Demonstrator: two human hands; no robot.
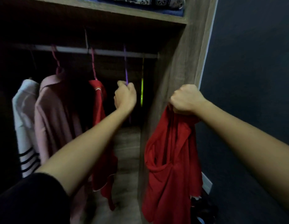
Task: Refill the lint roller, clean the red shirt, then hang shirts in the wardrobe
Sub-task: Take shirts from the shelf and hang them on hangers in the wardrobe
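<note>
Below the wardrobe rail [98, 51], the purple hanger [126, 70] is gripped by the left hand [125, 96] and is best unhooked cleanly while the red shirt [169, 159] is clenched in the right hand [185, 99].

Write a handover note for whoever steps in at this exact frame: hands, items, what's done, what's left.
Left hand: closed on the empty purple hanger, which hooks over the wardrobe rail.
Right hand: gripping a bunched red shirt outside the wardrobe, not on a hanger.
Already hanging: a white striped top, a pink shirt, another red garment. An empty yellow hanger is free.
Lint roller not in view.
Left: put the held shirt on a hanger and hang it.
</note>
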